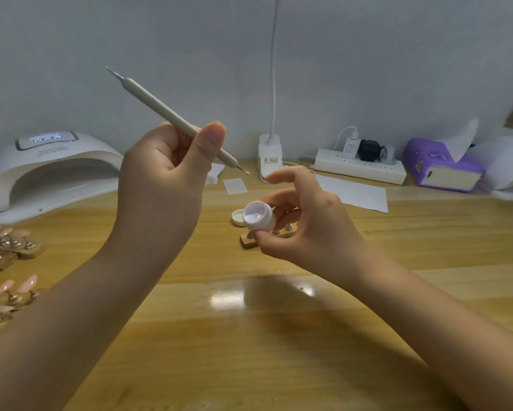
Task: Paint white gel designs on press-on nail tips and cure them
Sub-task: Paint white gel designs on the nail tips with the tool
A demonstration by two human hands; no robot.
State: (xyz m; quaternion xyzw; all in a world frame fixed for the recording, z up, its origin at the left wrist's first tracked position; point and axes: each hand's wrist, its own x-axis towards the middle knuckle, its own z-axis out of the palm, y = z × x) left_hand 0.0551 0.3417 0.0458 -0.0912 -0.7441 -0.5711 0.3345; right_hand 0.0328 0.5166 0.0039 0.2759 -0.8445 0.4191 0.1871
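Note:
My left hand (163, 173) grips a grey double-ended dotting pen (157, 106), held up above the table with its lower tip pointing right. My right hand (302, 221) pinches a small white jar of white gel (257, 216), open and tilted towards me. The jar's lid (237, 217) lies on the table just behind it. Under my right hand a wooden nail stand (249, 240) with metal pegs is partly hidden. Pink nail tips on stands (9, 262) lie at the left edge. The white curing lamp (50, 170) stands at the back left.
A lamp base with white gooseneck (270, 152), a power strip (359, 169) with plugs, a purple tissue box (442, 167) and a second white device (510, 170) line the back. Sheets of white paper (356, 194) lie on the wooden table (249, 336).

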